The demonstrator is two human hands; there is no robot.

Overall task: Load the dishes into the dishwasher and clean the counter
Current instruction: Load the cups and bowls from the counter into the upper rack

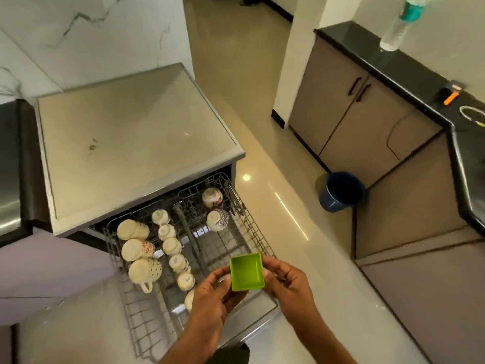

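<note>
A small green square container is held over the pulled-out dishwasher rack. My left hand grips its left side and my right hand grips its right side. The wire rack carries several cream mugs laid in rows on its left half and two patterned bowls at its far right. The right front part of the rack is bare wire. The dishwasher's grey top has a small dark stain.
A dark blue bucket stands on the glossy floor to the right. Beyond it runs a black counter over brown cabinets, with a plastic water bottle and an orange-tipped tool on it. A steel appliance sits at left.
</note>
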